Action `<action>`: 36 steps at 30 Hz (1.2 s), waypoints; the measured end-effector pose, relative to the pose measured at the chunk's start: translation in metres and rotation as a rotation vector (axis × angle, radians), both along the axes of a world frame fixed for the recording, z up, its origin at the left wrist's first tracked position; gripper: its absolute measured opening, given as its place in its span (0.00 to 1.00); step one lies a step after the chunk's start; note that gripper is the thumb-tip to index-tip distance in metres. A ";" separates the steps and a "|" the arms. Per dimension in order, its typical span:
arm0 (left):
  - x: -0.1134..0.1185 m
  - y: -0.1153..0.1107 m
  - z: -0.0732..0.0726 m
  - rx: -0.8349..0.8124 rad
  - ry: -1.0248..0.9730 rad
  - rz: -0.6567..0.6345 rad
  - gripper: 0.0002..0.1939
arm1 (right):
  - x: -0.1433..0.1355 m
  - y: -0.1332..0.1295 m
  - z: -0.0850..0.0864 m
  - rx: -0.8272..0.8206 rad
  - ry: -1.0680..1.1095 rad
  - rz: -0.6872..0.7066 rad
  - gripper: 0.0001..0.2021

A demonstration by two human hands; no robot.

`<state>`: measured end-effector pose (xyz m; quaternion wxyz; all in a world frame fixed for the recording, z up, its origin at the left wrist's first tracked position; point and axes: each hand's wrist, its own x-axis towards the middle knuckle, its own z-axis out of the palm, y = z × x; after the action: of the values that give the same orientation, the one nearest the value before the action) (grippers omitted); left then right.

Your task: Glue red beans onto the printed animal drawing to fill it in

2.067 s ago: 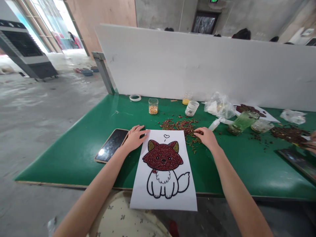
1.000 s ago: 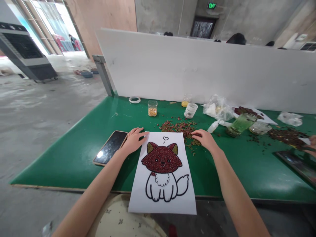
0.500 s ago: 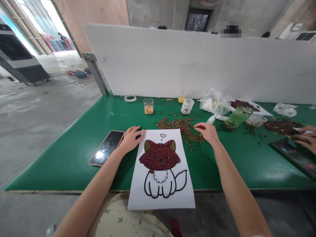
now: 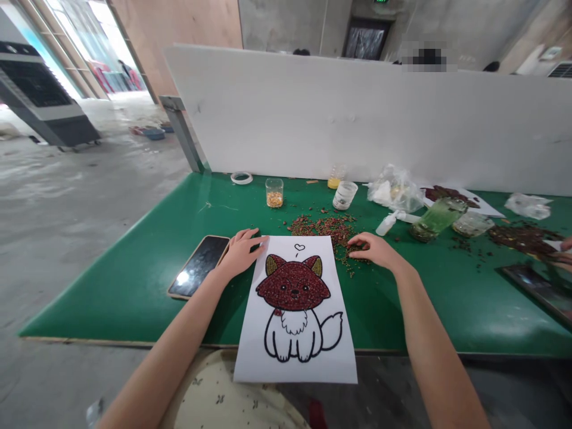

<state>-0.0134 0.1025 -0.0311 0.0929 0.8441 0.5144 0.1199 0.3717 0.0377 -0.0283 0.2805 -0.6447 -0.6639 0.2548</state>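
A white sheet of paper [image 4: 254, 333] with a fox drawing lies before me, hanging over the table's front edge. Reddish-brown beans or seeds cover the fox's head [image 4: 286, 286], and yellow-green ones fill the inner ears; body and tail are bare outline. My left hand [image 4: 243, 251] rests open, its fingertips on the sheet's upper left corner, beside a phone [image 4: 199, 267]. At the right edge of a loose pile of mixed red and green beans [image 4: 328, 227], my right hand [image 4: 373, 249] has its thumb and forefinger apart. No bean shows between those fingers.
Behind the pile stand a cup of corn kernels [image 4: 274, 195] and a clear jar [image 4: 345, 195]. A white glue bottle [image 4: 386, 223], a plastic bag [image 4: 393, 189] and a tipped green jar [image 4: 438, 219] lie to the right. Another person's hand [image 4: 563, 253] is at the far right.
My right hand has moved down and nearer to me over the beans, and its thumb and forefinger have parted. My left hand stays on the sheet. The view has shifted slightly.
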 end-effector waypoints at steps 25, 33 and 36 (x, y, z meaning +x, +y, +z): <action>-0.002 0.001 -0.002 0.016 -0.016 -0.015 0.18 | 0.007 0.000 0.000 0.139 -0.040 -0.234 0.10; -0.001 0.000 -0.001 -0.007 -0.017 -0.002 0.18 | 0.002 -0.007 0.005 -0.136 -0.125 0.000 0.17; -0.002 0.000 -0.002 -0.009 -0.017 -0.006 0.19 | -0.002 -0.006 0.005 -0.143 -0.121 -0.003 0.11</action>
<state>-0.0150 0.1028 -0.0329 0.1015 0.8441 0.5115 0.1243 0.3695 0.0321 -0.0237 0.1935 -0.6782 -0.6587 0.2620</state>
